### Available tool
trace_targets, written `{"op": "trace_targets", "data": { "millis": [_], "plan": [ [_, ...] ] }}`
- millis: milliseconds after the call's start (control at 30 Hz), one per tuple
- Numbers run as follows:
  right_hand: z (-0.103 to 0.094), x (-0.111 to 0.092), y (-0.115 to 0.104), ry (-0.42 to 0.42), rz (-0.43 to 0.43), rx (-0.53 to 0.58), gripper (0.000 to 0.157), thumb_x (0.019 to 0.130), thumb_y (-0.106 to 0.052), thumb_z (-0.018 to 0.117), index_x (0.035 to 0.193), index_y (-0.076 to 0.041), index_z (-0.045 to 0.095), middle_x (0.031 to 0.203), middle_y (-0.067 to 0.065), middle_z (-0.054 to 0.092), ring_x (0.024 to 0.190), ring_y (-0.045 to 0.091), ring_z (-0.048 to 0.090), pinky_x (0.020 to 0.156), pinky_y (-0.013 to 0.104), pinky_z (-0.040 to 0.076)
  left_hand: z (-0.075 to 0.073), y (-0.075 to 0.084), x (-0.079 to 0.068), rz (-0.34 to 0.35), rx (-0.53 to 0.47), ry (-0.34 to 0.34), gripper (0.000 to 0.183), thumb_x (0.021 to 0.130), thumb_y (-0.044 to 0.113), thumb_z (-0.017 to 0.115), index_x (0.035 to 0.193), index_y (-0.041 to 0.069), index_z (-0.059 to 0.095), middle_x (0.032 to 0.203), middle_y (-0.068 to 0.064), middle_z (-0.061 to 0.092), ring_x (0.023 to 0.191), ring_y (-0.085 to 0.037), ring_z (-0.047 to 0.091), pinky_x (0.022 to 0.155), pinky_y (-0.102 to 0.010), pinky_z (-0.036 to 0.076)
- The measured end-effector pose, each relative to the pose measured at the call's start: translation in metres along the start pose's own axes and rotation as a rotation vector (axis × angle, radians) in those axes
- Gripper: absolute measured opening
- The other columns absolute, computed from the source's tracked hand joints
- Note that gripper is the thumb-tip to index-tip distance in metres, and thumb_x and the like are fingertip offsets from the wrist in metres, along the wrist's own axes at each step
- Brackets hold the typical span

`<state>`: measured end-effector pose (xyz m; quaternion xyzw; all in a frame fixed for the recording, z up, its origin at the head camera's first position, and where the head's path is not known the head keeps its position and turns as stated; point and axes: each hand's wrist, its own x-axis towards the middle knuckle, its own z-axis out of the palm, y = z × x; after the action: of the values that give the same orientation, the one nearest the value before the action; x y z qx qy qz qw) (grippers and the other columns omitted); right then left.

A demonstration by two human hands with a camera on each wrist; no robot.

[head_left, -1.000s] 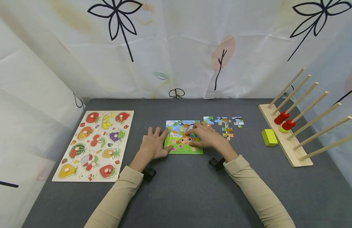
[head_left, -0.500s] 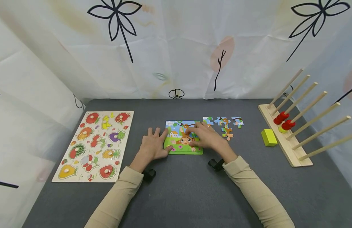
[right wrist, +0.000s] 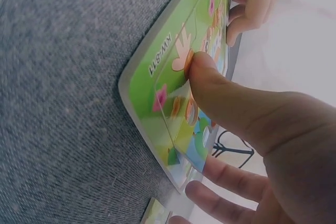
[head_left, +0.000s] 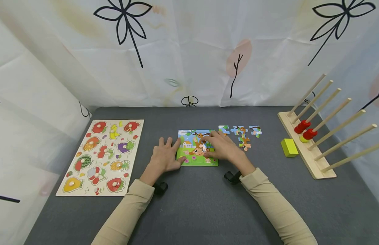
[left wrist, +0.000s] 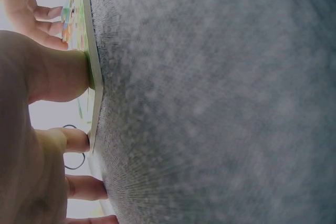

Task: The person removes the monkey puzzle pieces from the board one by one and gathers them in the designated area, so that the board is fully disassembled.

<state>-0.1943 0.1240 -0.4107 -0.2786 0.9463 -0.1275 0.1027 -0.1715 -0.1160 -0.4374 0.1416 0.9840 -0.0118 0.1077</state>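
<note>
A jigsaw puzzle board (head_left: 190,163) with a monkey, a house and grass lies mid-table. My left hand (head_left: 165,156) spreads its fingers at the board's left side; its thumb (left wrist: 63,74) presses on the front edge and its index finger reaches the left edge. Over the board's right part is my right hand (head_left: 225,147). Its thumb and a fingertip pinch a puzzle piece (right wrist: 184,129), which stands slightly tilted above the board in the right wrist view. Several loose puzzle pieces (head_left: 239,130) lie just to the right, one of them partly behind my right hand.
At the left lies a fruit peg board (head_left: 100,163). A wooden base with upright dowels (head_left: 312,153) stands at the right, with red and yellow beads (head_left: 302,127) on it. Beside it sits a yellow-green block (head_left: 289,148). A fabric backdrop (head_left: 189,61) closes off the table's far edge.
Both hands keep nearly the same place on the puzzle board. A small glare has appeared on the monkey picture near my right fingertips. The loose pieces have not moved.
</note>
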Motion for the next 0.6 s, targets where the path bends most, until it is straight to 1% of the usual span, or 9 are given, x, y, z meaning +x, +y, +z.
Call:
{"op": "trace_targets", "data": {
  "millis": [67, 167, 300, 600],
  "plan": [
    [0.0002, -0.0001, 0.0004, 0.006, 0.002, -0.009, 0.053, 0.091, -0.038, 0.078, 0.139, -0.019, 0.063, 0.122, 0.013, 0.061, 0.102, 0.029, 0.053, 0.082, 0.044, 0.048, 0.0000, 0.0002, 0.0002, 0.000, 0.002, 0.000, 0.077, 0.097, 0.061, 0.051, 0.160, 0.020, 0.033, 0.148, -0.019, 0.046, 0.128, -0.043, 0.043, 0.080, -0.052, 0.056],
    [0.0005, 0.0000, 0.0009, 0.007, 0.003, -0.014, 0.053, 0.091, -0.038, 0.078, 0.139, -0.020, 0.063, 0.122, 0.014, 0.061, 0.101, 0.029, 0.054, 0.079, 0.043, 0.048, 0.0002, 0.0004, 0.0005, -0.001, 0.005, 0.000, 0.077, 0.097, 0.061, 0.051, 0.160, 0.020, 0.033, 0.148, -0.019, 0.046, 0.128, -0.043, 0.043, 0.080, -0.052, 0.057],
    [0.0005, 0.0000, 0.0007, 0.007, -0.002, -0.022, 0.054, 0.091, -0.038, 0.078, 0.139, -0.020, 0.063, 0.124, 0.015, 0.062, 0.105, 0.031, 0.056, 0.083, 0.047, 0.050, 0.0001, 0.0011, 0.0003, -0.005, 0.011, -0.004, 0.078, 0.097, 0.061, 0.051, 0.160, 0.019, 0.033, 0.148, -0.019, 0.046, 0.129, -0.043, 0.043, 0.081, -0.052, 0.057],
    [-0.0002, 0.0003, -0.0019, -0.008, -0.003, -0.012, 0.054, 0.091, -0.037, 0.078, 0.140, -0.018, 0.062, 0.127, 0.016, 0.062, 0.111, 0.033, 0.055, 0.091, 0.051, 0.050, 0.0006, 0.0022, -0.0001, -0.010, 0.016, -0.004, 0.080, 0.096, 0.061, 0.051, 0.161, 0.018, 0.032, 0.148, -0.019, 0.046, 0.129, -0.043, 0.043, 0.083, -0.051, 0.056]
  ]
}}
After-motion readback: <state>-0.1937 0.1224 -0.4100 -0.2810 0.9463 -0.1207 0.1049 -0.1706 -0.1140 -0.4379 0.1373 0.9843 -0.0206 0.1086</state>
